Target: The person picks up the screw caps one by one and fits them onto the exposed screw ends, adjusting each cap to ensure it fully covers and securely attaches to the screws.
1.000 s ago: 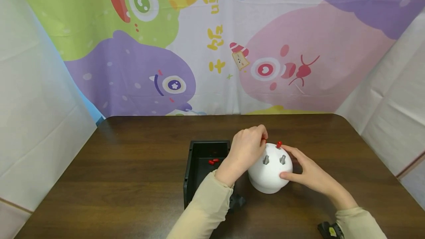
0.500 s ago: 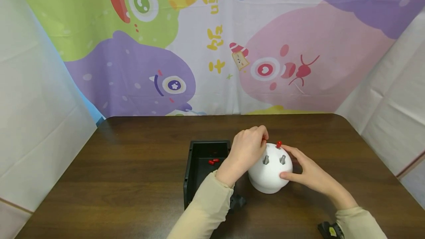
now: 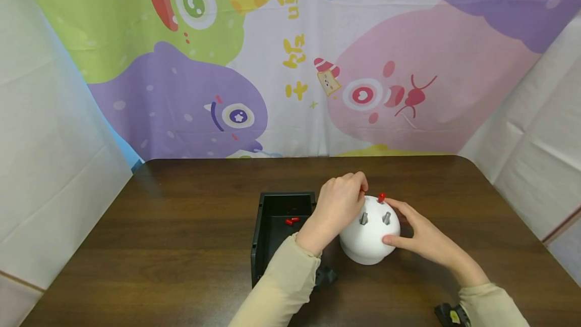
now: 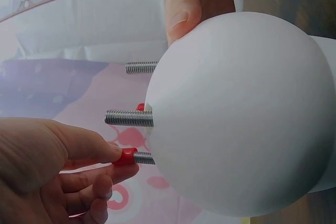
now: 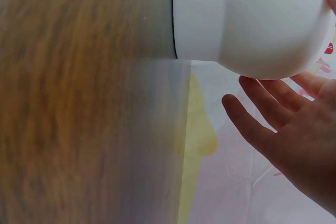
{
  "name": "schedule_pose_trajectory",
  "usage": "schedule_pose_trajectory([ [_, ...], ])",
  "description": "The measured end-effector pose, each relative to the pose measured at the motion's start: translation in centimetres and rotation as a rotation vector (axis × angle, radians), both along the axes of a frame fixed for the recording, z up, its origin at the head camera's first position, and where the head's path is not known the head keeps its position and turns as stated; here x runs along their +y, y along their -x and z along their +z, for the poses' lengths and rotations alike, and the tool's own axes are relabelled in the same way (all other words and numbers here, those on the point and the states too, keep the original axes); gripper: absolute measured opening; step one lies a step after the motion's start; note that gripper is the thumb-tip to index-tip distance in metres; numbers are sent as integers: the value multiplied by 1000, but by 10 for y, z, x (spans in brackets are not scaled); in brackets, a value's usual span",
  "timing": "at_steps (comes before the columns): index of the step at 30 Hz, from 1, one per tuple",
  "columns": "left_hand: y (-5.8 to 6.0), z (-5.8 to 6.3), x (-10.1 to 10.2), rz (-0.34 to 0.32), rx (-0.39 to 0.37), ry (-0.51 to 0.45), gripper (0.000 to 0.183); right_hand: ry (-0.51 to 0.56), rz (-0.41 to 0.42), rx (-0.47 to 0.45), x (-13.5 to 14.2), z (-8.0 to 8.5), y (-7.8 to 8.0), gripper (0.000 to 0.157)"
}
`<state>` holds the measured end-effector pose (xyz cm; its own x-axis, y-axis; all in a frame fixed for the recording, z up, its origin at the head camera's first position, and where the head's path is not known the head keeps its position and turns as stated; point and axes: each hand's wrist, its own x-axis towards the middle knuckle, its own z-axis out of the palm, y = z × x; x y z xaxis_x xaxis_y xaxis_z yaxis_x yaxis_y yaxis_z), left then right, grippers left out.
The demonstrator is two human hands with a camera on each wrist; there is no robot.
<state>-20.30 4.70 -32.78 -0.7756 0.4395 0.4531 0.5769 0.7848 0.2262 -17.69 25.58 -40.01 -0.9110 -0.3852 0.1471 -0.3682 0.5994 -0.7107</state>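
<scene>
A white ball-topped stand (image 3: 369, 241) rests on the table with several threaded metal studs (image 4: 128, 117) poking out of its top. At the far left stud, my left hand (image 3: 336, 206) pinches a red cap (image 4: 125, 156) between thumb and finger; the cap sits over the stud's end. Another red cap (image 3: 381, 198) covers the far right stud. The two nearer studs are bare metal. My right hand (image 3: 428, 241) holds the ball from the right, thumb in front and fingers round the back. In the head view the left hand hides the cap it pinches.
Left of the stand is a black tray (image 3: 255, 246) with red caps (image 3: 289, 222) lying inside, partly covered by the left forearm. A dark wrist device (image 3: 454, 315) shows by the right sleeve. A cartoon-printed curtain (image 3: 290, 115) hangs behind the table (image 3: 159, 246).
The left hand has shifted very slightly to the right at the far left stud. The right hand and the stand stay where they were.
</scene>
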Motion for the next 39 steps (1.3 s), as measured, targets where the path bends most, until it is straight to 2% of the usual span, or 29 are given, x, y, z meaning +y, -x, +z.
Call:
schedule_pose_trajectory([
  [12, -1, -2, 1, 5, -35, 18, 6, -4, -4, 0, 0, -2, 0, 75],
  [19, 0, -6, 1, 4, -17, 44, 5, -1, -1, 2, 1, -2, 1, 74],
  [39, -1, -10, -1, -3, 15, 26, 9, -6, 0, 17, 1, -2, 0, 74],
])
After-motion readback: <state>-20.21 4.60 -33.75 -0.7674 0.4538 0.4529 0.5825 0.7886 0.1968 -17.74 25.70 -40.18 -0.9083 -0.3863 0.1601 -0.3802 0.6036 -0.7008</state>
